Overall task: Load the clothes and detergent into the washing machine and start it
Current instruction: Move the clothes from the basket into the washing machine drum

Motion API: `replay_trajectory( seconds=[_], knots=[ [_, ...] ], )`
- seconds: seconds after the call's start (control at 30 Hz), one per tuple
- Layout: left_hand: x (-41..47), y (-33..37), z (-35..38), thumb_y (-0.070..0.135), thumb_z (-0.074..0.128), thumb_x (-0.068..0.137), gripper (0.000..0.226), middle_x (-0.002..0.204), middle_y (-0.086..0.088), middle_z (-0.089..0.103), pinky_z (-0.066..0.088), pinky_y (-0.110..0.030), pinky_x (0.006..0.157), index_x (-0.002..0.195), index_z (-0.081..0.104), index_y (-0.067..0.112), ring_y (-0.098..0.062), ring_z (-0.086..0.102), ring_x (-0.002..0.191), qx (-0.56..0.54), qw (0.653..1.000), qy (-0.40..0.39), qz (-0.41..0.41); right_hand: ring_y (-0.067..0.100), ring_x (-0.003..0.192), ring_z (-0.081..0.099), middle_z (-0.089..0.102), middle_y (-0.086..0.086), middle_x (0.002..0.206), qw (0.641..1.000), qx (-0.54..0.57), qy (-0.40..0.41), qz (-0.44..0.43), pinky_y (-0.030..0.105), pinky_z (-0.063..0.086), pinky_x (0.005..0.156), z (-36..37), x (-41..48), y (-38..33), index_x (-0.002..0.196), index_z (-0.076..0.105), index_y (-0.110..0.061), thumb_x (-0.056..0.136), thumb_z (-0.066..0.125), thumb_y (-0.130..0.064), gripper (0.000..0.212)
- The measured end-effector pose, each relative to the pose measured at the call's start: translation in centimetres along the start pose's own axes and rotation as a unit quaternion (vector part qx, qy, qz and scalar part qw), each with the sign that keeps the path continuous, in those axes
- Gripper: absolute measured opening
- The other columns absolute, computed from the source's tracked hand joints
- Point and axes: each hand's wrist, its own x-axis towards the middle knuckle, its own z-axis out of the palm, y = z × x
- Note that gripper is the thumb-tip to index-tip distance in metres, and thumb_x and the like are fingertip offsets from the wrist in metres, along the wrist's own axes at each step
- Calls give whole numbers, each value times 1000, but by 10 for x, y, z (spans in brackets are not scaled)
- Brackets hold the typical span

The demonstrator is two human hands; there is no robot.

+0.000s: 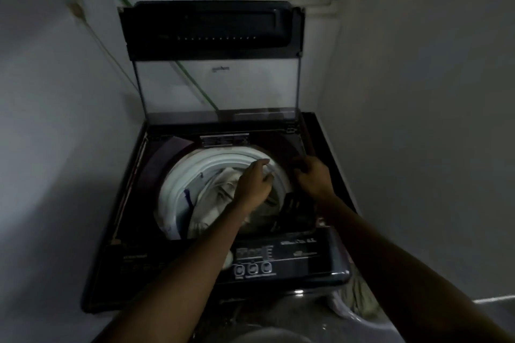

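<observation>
Cream clothes (217,203) sit piled in the drum of the washing machine (178,175), lid (214,33) propped up. On my feed both arms reach forward. The left hand (255,181) is over the clothes by the white rim, grip curled, can't tell on what. The right hand (313,175) is knuckles-up at the dark right edge, grip too murky to call.

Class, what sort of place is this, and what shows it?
Probably a home laundry corner: an open top-loading washing machine, pale clothes in its drum, a basket beside it.
</observation>
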Motion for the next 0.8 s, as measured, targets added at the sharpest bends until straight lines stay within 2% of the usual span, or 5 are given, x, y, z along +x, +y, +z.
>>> replay_trajectory(
  seconds=[0.13, 0.33, 0.43, 0.6, 0.8],
  knots=[
    [-15, 52, 56, 23, 55, 99, 33, 129, -9, 59, 45, -37, 97, 130, 55, 13, -26, 54, 120, -56, 997, 55, -3, 20, 102, 63, 68, 4, 110, 999, 21, 23, -38, 26, 46, 83, -54, -20, 37, 114, 67, -13, 86, 61, -15, 29],
    [-47, 117, 132, 22, 54, 99, 35, 135, -10, 56, 40, -32, 105, 132, 54, 11, -25, 51, 126, -52, 997, 57, 19, 24, 120, 54, 57, 8, 131, 999, -26, 29, -37, 31, 42, 99, -129, -45, 112, 127, 59, -14, 90, 57, -14, 36],
    [-61, 142, 160, 22, 52, 100, 37, 138, -9, 53, 35, -26, 104, 134, 52, 9, -24, 49, 129, -29, 998, 47, 33, 21, 121, 53, 56, 6, 133, 998, -31, 30, -36, 27, 39, 99, -161, -59, 140, 128, 58, -15, 92, 57, -16, 36],
    [-78, 167, 197, 23, 51, 101, 38, 141, -5, 51, 38, -34, 109, 137, 50, 12, -21, 46, 131, -27, 999, 26, 28, 22, 123, 53, 55, 8, 134, 999, -6, 26, -21, 21, 36, 95, -190, -77, 179, 130, 56, -12, 93, 55, -15, 38],
    [-81, 169, 243, 20, 52, 100, 36, 138, -4, 53, 35, -21, 99, 136, 52, 12, -19, 48, 129, -27, 999, -22, 21, 23, 122, 53, 55, 8, 135, 999, 10, 36, 25, 20, 36, 93, -195, -86, 224, 130, 56, -13, 93, 55, -15, 37]
  ],
)
